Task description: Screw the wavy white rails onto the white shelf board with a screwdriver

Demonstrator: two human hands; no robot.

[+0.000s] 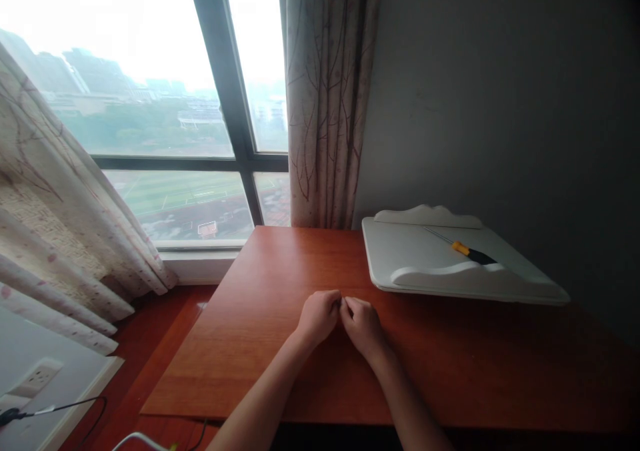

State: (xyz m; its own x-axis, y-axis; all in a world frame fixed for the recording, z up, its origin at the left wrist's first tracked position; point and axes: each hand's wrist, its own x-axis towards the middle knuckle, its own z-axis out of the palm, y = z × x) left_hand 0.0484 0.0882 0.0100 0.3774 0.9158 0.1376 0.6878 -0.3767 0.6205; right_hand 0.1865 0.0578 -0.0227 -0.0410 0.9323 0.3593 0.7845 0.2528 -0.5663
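My left hand [318, 315] and my right hand [363, 326] rest side by side on the reddish wooden table [280, 344], near its middle. Both have their fingers curled in and the fingertips of the two hands meet. Whatever sits between the fingertips is too small to make out. A white board [430, 267] lies at the back right of the table, and a screwdriver [467, 250] with a yellow and black handle rests on top of it, well beyond my right hand.
A grey wall [500, 104] runs along the right side. A large window [165, 124] with patterned curtains [327, 97] fills the back left. A white socket panel [37, 377] and a cable [60, 407] sit at the lower left.
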